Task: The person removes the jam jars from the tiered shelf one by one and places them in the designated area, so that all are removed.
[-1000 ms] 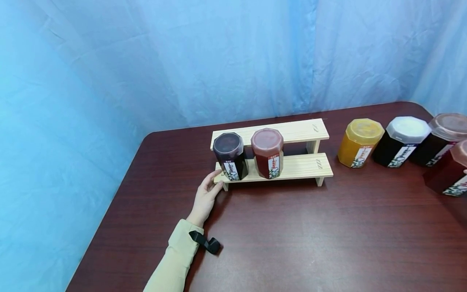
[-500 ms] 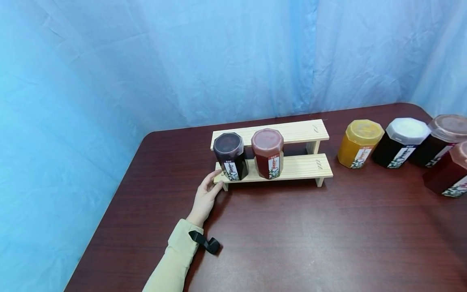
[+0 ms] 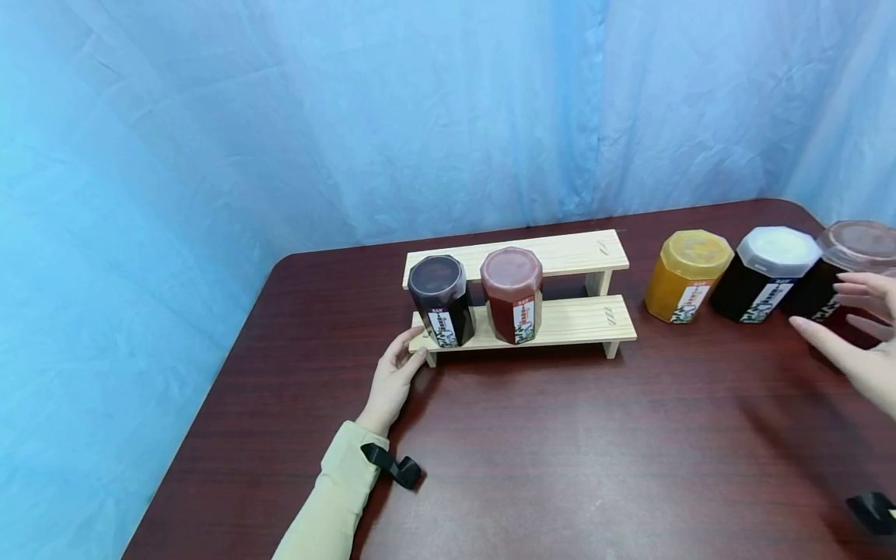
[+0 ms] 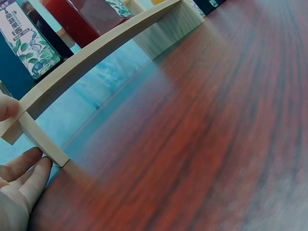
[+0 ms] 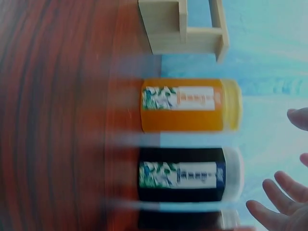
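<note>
My left hand holds the left end of the two-tier wooden rack; in the left wrist view its fingertips meet the rack's leg. On the lower tier stand a dark purple jar and a red jar, lids on. My right hand, at the right edge, has its fingers spread and nothing in them. It overlaps a dark red jar at the end of the row, mostly hidden behind the fingers. In the right wrist view the fingers extend beside the jar lids.
Right of the rack, a yellow jar, a black jar with a white lid and a dark jar with a clear lid stand in a row on the dark wooden table. A blue curtain hangs behind.
My right hand, out at the right edge and away from the jars half a second ago, has come into view in front of the dark red jar. My left hand stays at the rack.
</note>
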The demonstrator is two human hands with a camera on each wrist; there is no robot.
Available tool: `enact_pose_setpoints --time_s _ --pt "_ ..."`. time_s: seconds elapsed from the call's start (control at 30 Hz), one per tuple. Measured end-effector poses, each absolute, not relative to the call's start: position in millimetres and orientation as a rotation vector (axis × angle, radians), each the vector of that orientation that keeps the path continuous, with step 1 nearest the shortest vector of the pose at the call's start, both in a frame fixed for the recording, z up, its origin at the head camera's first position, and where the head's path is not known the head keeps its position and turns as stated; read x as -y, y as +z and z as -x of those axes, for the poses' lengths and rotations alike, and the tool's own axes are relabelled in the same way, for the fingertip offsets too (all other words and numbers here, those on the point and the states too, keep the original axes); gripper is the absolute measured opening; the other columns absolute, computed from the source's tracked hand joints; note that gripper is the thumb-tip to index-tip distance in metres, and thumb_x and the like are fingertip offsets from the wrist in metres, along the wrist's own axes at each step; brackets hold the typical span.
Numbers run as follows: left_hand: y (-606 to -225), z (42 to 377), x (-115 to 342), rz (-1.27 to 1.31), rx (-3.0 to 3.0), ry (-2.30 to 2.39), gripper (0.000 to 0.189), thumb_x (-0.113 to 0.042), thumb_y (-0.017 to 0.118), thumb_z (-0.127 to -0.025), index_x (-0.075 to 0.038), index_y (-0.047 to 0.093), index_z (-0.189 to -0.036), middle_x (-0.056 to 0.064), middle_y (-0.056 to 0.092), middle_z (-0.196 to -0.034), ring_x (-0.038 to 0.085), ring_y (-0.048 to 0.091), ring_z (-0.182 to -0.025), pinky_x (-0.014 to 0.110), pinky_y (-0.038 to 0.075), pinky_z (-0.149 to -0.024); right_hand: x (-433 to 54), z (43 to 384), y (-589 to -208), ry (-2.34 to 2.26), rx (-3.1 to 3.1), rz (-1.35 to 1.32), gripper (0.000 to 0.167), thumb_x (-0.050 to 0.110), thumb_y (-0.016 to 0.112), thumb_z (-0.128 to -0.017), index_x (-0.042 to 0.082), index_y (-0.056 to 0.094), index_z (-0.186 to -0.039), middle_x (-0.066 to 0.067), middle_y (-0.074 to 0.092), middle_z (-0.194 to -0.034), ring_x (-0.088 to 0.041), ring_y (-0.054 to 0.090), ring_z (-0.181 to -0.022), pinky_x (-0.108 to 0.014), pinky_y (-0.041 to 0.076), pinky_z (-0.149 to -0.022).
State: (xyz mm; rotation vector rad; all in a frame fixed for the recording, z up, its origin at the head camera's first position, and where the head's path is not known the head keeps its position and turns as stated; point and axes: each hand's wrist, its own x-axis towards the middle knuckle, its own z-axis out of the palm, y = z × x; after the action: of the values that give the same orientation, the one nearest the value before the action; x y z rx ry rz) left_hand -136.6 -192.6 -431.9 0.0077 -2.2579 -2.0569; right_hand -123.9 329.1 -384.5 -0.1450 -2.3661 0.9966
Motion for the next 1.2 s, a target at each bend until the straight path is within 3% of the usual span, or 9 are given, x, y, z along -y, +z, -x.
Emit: enact_pose_setpoints --time_s 0.1,0.17,0.23,0.33,0.4,0.43,0.53,0.87,1.2 --pt "-431 136 193 -0.005 2.261 -2.054 0.042 -0.005 0.056 -0.093 -0.004 0.05 -0.135 0.012 0.049 -0.139 -0.001 0.051 -0.106 0.013 0.04 -0.088 -330 132 -395 1.003 2.368 0.035 0.067 0.008 0.072 -0.082 0.024 0.044 -0.14 0.006 0.051 -0.131 0.003 0.043 -0.123 -0.005 0.028 -0.1" --pt "-431 136 193 -0.007 2.263 -2.059 0.042 -0.006 0.056 -0.093 -0.004 0.05 -0.135 0.011 0.049 -0.139 -0.001 0.051 -0.106 0.013 0.039 -0.088 -317 127 -384 1.016 2.423 -0.001 0.066 0.005 0.071 -0.082 0.014 0.043 -0.141 -0.012 0.051 -0.132 -0.015 0.046 -0.126 -0.005 0.027 -0.101" --pt "-431 136 193 -0.009 2.266 -2.062 0.042 -0.006 0.057 -0.094 -0.004 0.05 -0.135 0.011 0.048 -0.139 0.0 0.05 -0.107 0.014 0.039 -0.089 -305 125 -378 1.016 2.435 -0.018 0.062 0.007 0.071 -0.082 0.012 0.045 -0.138 -0.003 0.053 -0.126 0.003 0.045 -0.117 0.002 0.026 -0.092" --pt "-432 136 193 -0.016 2.269 -2.064 0.042 -0.006 0.057 -0.094 -0.005 0.05 -0.135 0.01 0.048 -0.139 0.0 0.05 -0.107 0.014 0.039 -0.089 -286 117 -362 1.038 2.497 -0.062 0.058 0.007 0.07 -0.083 0.002 0.044 -0.135 -0.009 0.054 -0.118 0.008 0.044 -0.11 0.006 0.024 -0.087" --pt "-432 136 193 -0.019 2.269 -2.068 0.042 -0.006 0.056 -0.094 -0.005 0.05 -0.135 0.01 0.048 -0.14 -0.001 0.049 -0.109 0.013 0.038 -0.09 -279 116 -358 1.031 2.515 -0.088 0.056 0.009 0.071 -0.083 0.001 0.046 -0.132 -0.007 0.054 -0.114 0.024 0.034 -0.096 0.008 0.024 -0.081" --pt "-432 136 193 -0.017 2.271 -2.068 0.042 -0.006 0.056 -0.094 -0.005 0.05 -0.135 0.011 0.048 -0.14 -0.001 0.05 -0.108 0.013 0.038 -0.09 -275 116 -357 1.039 2.518 -0.103 0.056 0.009 0.072 -0.082 0.0 0.047 -0.131 -0.007 0.055 -0.113 0.025 0.032 -0.093 0.009 0.024 -0.079" --pt "-432 136 193 -0.014 2.267 -2.068 0.042 -0.005 0.056 -0.094 -0.004 0.05 -0.135 0.011 0.048 -0.139 -0.002 0.05 -0.106 0.013 0.038 -0.089 -268 116 -357 1.008 2.57 -0.16 0.055 0.012 0.072 -0.083 -0.001 0.046 -0.13 -0.026 0.053 -0.116 0.027 0.028 -0.092 0.01 0.021 -0.077" --pt "-431 136 192 -0.005 2.259 -2.066 0.042 -0.004 0.056 -0.093 -0.004 0.05 -0.135 0.013 0.049 -0.139 -0.002 0.051 -0.103 0.013 0.039 -0.087 -246 127 -364 1.11 2.661 -0.318 0.051 0.017 0.072 -0.084 0.005 0.048 -0.128 -0.02 0.056 -0.117 0.027 0.036 -0.092 0.008 0.027 -0.076" --pt "-432 137 192 -0.006 2.247 -2.072 0.042 -0.003 0.056 -0.093 -0.003 0.05 -0.134 0.012 0.049 -0.138 -0.002 0.051 -0.101 0.013 0.039 -0.086 -222 132 -374 1.118 2.619 -0.456 0.049 0.014 0.075 -0.081 0.002 0.052 -0.123 -0.021 0.06 -0.113 0.025 0.037 -0.095 0.006 0.028 -0.08"
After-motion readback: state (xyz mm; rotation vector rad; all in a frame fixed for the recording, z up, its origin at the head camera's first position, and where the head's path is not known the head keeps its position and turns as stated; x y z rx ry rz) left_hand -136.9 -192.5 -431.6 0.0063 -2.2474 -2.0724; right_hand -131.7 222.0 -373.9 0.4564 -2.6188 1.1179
